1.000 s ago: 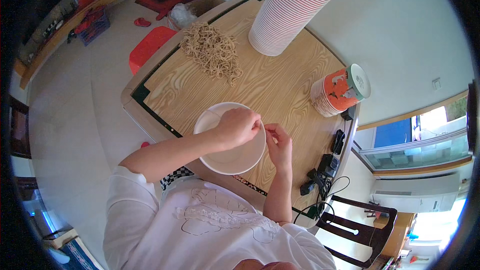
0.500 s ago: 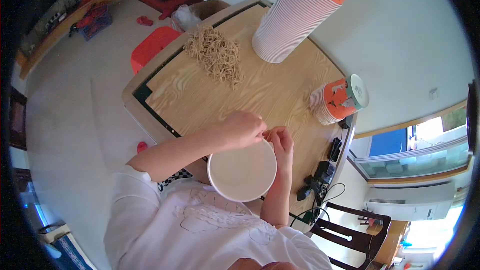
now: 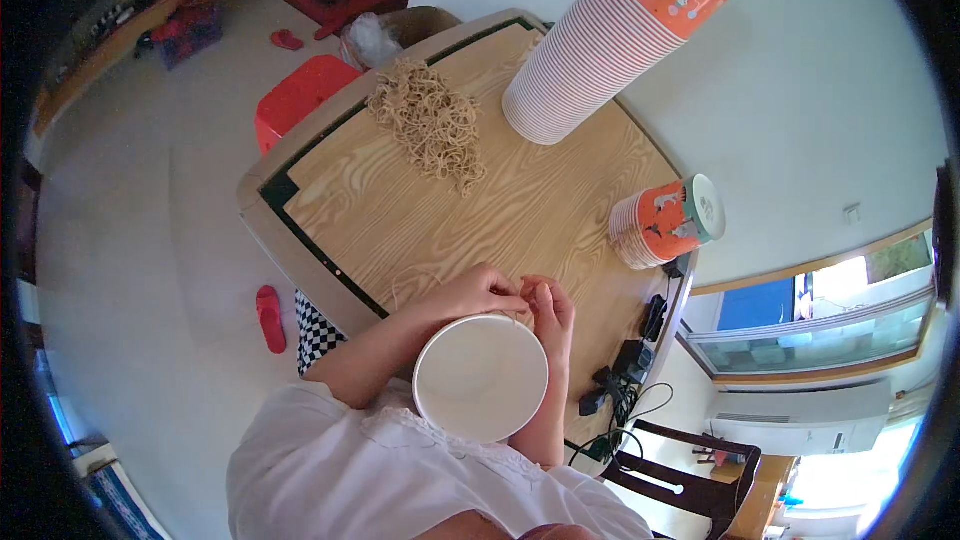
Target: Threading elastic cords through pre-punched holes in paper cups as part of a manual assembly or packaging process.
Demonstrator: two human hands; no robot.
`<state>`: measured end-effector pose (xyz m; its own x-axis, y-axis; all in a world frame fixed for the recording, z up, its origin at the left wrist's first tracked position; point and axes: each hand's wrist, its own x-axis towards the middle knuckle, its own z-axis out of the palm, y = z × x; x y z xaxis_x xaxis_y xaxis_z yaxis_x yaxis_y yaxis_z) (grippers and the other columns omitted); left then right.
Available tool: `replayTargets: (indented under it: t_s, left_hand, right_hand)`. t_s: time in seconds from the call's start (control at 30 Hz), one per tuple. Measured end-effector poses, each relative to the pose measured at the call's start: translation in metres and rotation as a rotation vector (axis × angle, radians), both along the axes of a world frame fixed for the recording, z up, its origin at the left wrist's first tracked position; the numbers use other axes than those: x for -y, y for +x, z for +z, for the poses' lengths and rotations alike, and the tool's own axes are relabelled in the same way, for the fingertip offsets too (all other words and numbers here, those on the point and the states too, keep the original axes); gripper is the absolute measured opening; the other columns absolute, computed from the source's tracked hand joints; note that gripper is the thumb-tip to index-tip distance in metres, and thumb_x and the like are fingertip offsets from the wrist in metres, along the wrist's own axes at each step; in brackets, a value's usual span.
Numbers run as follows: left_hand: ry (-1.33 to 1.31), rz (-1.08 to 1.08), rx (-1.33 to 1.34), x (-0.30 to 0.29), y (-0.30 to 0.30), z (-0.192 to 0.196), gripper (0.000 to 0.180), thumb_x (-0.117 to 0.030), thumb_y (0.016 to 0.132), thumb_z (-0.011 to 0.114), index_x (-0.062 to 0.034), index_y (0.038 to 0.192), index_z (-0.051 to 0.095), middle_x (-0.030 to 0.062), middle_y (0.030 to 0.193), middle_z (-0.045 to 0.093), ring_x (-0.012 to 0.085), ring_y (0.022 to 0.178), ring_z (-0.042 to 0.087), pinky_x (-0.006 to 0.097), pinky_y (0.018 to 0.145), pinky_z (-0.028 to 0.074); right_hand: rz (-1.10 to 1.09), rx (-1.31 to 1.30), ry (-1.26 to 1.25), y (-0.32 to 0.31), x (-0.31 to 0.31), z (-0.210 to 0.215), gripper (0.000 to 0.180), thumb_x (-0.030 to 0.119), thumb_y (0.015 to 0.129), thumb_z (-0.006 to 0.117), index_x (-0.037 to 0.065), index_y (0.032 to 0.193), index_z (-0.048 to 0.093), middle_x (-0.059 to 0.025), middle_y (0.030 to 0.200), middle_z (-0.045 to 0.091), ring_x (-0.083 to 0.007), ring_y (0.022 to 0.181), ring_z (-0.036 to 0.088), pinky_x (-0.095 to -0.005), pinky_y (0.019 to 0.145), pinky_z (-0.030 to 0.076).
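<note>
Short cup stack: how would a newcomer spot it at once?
Start from the table. Toward its right edge, near the black adapters, stands the short stack, orange with a green band. It is far shorter than the tall stack, with its round, pale base in view.

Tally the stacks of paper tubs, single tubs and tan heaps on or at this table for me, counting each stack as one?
Stacks of paper tubs, one tall and one short: 2
Single white tub, by the left hand and right hand: 1
Tan heap: 1
Total: 4
</note>
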<state>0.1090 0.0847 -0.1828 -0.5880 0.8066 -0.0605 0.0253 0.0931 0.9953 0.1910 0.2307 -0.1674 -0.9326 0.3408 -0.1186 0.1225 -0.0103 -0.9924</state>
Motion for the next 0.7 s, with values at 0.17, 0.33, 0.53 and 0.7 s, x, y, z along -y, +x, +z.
replayTargets:
  t_s: [0.17,0.33,0.53,0.7]
  left_hand:
    - [0.043,0.123,-0.085,0.009,0.008,0.002,0.026,-0.026,0.077,0.067,-0.0005,0.082,0.067,0.0113,0.067,0.064,0.0141,0.058,0.058,0.032,0.055,0.044]
    - [0.008,0.174,-0.156,0.018,0.013,0.013,0.024,-0.024,0.076,0.068,0.0001,0.080,0.067,0.0144,0.064,0.063,0.0181,0.054,0.058,0.034,0.054,0.044]
    - [0.012,0.263,-0.199,0.029,0.014,0.012,0.022,-0.023,0.075,0.069,-0.0008,0.077,0.066,0.0141,0.064,0.062,0.0205,0.053,0.058,0.034,0.053,0.044]
    - [-0.004,0.240,-0.222,0.031,0.013,0.011,0.021,-0.022,0.076,0.068,-0.0011,0.077,0.066,0.0140,0.065,0.062,0.0196,0.054,0.058,0.033,0.053,0.044]
  right_hand:
    - [0.184,-0.003,-0.171,-0.003,0.005,0.002,0.012,0.007,0.086,0.056,-0.001,0.092,0.062,-0.0049,0.090,0.059,-0.0137,0.086,0.055,-0.0259,0.079,0.042]
    - [0.212,-0.072,-0.183,-0.007,0.005,0.002,0.006,0.001,0.083,0.058,-0.001,0.087,0.062,-0.0047,0.087,0.058,-0.0126,0.085,0.054,-0.0244,0.078,0.041]
    - [0.201,-0.090,-0.095,-0.007,0.010,0.006,0.005,0.000,0.082,0.059,0.002,0.078,0.059,-0.0017,0.081,0.055,-0.0099,0.079,0.053,-0.0226,0.075,0.041]
    - [0.167,0.019,-0.007,-0.008,0.017,0.016,0.012,0.004,0.085,0.056,0.003,0.073,0.055,-0.0004,0.074,0.054,-0.0087,0.073,0.051,-0.0223,0.070,0.041]
